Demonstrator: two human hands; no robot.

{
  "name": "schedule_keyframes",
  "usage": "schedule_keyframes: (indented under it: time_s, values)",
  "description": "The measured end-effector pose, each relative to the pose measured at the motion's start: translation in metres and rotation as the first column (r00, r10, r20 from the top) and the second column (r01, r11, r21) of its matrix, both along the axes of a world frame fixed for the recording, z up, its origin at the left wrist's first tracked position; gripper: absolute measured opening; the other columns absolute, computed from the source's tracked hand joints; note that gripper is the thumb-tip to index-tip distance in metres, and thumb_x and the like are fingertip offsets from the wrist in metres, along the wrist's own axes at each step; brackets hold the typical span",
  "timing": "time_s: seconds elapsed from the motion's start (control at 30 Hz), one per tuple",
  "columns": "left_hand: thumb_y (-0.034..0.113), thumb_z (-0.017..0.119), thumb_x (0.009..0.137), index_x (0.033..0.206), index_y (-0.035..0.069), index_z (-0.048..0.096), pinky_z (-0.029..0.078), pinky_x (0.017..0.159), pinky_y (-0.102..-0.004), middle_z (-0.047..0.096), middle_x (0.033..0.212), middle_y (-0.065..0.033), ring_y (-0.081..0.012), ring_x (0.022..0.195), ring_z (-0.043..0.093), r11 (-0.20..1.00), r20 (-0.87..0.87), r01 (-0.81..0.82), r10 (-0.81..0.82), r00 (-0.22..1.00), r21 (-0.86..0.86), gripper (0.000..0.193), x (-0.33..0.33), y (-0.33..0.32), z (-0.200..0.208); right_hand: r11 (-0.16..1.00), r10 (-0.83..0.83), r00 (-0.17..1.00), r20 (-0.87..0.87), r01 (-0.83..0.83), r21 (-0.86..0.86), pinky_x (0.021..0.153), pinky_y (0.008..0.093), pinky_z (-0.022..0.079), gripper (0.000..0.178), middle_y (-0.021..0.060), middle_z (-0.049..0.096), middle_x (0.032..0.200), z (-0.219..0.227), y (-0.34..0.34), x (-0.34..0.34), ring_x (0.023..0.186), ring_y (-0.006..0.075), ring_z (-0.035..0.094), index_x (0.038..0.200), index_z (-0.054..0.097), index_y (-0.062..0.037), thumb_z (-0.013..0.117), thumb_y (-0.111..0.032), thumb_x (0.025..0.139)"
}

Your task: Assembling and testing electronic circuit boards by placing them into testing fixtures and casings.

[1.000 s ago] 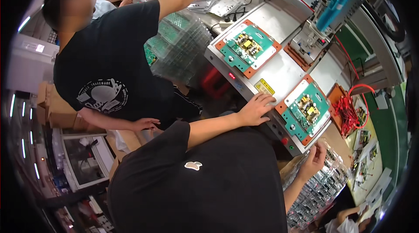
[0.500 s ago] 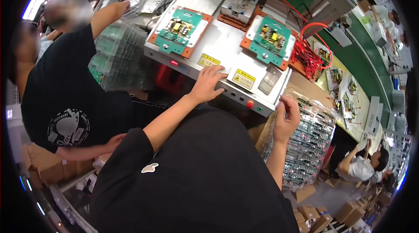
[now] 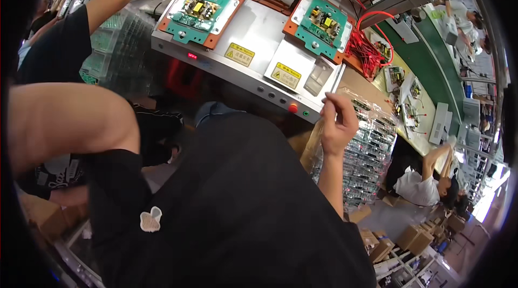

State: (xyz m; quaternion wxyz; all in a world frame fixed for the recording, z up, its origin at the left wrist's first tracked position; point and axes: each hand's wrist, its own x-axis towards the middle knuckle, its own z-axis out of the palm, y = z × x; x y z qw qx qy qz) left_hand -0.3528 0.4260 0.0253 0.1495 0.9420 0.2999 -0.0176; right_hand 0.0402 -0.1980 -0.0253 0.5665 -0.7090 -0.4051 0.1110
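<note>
My right hand (image 3: 339, 126) is just beside the front right corner of a silver machine (image 3: 259, 34), with its fingers curled in and nothing seen in them. My left forearm (image 3: 70, 121) is raised large across the left side, and its hand lies outside the picture. On the machine sit two orange-framed fixtures, each with a green plate bearing a circuit board: a left circuit board (image 3: 198, 8) and a right circuit board (image 3: 325, 20). Along the machine's front edge are several dark buttons, a red button (image 3: 293, 108) and a green button (image 3: 306, 113).
Stacked clear trays of boards (image 3: 359, 153) stand right of the machine. A bundle of red leads (image 3: 364, 53) lies behind them, with loose boards (image 3: 413, 91) on the bench farther right. At left, a co-worker's arm (image 3: 110, 2) reaches across; cardboard boxes (image 3: 415, 238) are at lower right.
My left hand has left the machine's front panel, lifting toward the left and out of the picture. My right hand stays near the corner. The view has shifted, so the machine sits higher and farther left.
</note>
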Motion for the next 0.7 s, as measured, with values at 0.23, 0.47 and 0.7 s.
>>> schedule_keyframes:
  time_s: [0.23, 0.47, 0.7]
  values:
    - [0.017, 0.054, 0.088, 0.112, 0.004, 0.068, 0.055, 0.079, -0.0408, 0.071, 0.103, -0.0167, -0.0334, 0.092, 0.069, 0.954, -0.617, 0.251, -0.101, 0.781, 0.162, 0.031, 0.088, -0.064, -0.009, 0.998, -0.004, 0.988, 0.157, -0.006, 0.064, 0.065, 0.0221, 0.046, 0.016, 0.0072, 0.066, 0.087, 0.017, 0.024, -0.008, 0.070, 0.0105, 0.059, 0.102, 0.069, 0.0028, 0.061, 0.008, 0.090]
    - [0.022, 0.057, 0.085, 0.117, 0.008, 0.069, 0.055, 0.083, -0.0420, 0.072, 0.109, -0.0168, -0.0353, 0.098, 0.069, 0.958, -0.830, 0.248, -0.020, 0.557, 0.143, 0.036, 0.097, 0.055, -0.125, 0.995, 0.098, 0.976, 0.196, -0.103, 0.016, 0.070, 0.0266, 0.050, 0.018, 0.0096, 0.069, 0.086, 0.020, 0.037, -0.021, 0.076, 0.0172, 0.065, 0.098, 0.070, 0.0014, 0.064, 0.009, 0.084]
    - [0.027, 0.060, 0.084, 0.110, 0.017, 0.073, 0.056, 0.082, -0.0459, 0.073, 0.103, -0.0159, -0.0349, 0.092, 0.071, 0.938, -0.746, 0.267, -0.012, 0.666, 0.223, 0.031, 0.127, 0.037, -0.101, 0.998, 0.038, 0.971, 0.238, -0.051, 0.048, 0.071, 0.0268, 0.050, 0.019, 0.0102, 0.068, 0.086, 0.029, 0.035, -0.011, 0.074, 0.0166, 0.064, 0.101, 0.070, 0.0029, 0.063, 0.010, 0.085]
